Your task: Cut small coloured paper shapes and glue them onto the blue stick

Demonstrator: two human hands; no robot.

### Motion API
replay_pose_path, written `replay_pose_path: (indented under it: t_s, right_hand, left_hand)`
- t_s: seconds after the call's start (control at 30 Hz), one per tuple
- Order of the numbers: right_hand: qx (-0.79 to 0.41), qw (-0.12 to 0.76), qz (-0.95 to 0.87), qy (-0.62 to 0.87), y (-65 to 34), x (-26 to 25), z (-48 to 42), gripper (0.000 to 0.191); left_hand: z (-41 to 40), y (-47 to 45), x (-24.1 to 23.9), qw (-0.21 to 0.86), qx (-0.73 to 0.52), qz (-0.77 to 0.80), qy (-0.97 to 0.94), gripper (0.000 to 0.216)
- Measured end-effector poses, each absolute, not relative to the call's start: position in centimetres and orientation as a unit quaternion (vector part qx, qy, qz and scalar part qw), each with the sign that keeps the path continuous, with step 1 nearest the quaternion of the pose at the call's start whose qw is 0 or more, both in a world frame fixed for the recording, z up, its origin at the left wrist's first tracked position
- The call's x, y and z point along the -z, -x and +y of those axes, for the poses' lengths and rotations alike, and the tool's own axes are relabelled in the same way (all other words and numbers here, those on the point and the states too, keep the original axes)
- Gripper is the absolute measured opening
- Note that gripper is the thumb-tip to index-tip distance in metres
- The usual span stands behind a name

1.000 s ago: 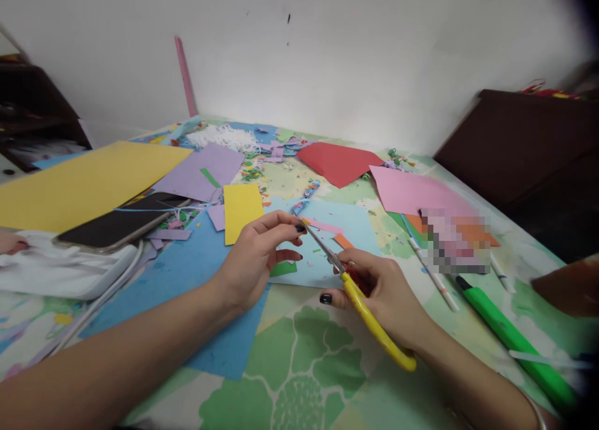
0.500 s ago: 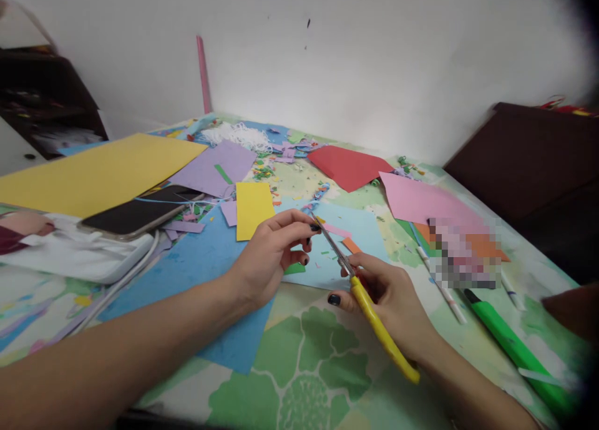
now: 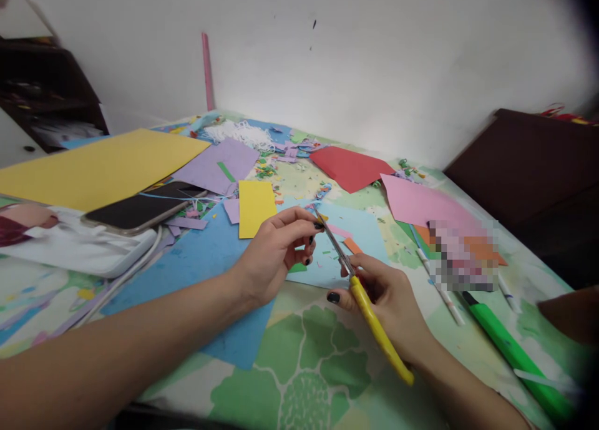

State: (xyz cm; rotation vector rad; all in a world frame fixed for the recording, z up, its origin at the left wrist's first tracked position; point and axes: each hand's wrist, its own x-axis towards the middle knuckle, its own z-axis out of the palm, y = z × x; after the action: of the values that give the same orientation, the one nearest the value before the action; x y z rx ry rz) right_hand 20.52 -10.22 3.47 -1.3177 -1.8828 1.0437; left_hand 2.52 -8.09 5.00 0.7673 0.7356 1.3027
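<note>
My right hand (image 3: pixel 390 299) is closed round the yellow handles of a pair of scissors (image 3: pixel 360 293), whose metal blades point up and left toward my left hand. My left hand (image 3: pixel 278 252) pinches a tiny scrap of paper (image 3: pixel 321 218) between thumb and forefinger right at the blade tips; the scrap is too small to name its colour surely. Both hands hover over a light blue sheet (image 3: pixel 360 230) lying on a darker blue sheet (image 3: pixel 206 261).
Coloured sheets cover the table: yellow (image 3: pixel 98 168), purple (image 3: pixel 219 165), red (image 3: pixel 349 166), pink (image 3: pixel 421 199), a small yellow piece (image 3: pixel 255 206). A phone (image 3: pixel 140 208) lies left on a white object. A green marker (image 3: pixel 515 352) and white pens lie right. Paper scraps litter the back.
The view has shifted slightly, so everything sits a little further right. My hands keep the same pose, with the scissor tips staying at my left fingertips.
</note>
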Motion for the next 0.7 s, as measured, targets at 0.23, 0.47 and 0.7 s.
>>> replay_pose_path:
  t_s: [0.23, 0.47, 0.7]
  right_hand:
    - [-0.385, 0.302, -0.713, 0.502, -20.69, -3.30, -10.23, 0.028]
    - [-0.398, 0.308, -0.707, 0.497, -20.44, -3.38, -10.28, 0.028]
    - [-0.412, 0.307, -0.693, 0.506, -20.35, -3.62, -10.47, 0.029]
  left_hand:
    - [-8.09, -2.46, -4.99, 0.667, -0.578, 0.322, -0.342, 0.009]
    - [-8.17, -2.55, -5.02, 0.661, -0.580, 0.325, -0.349, 0.010]
    - [-8.21, -2.59, -5.21, 0.654, -0.580, 0.335, -0.352, 0.010]
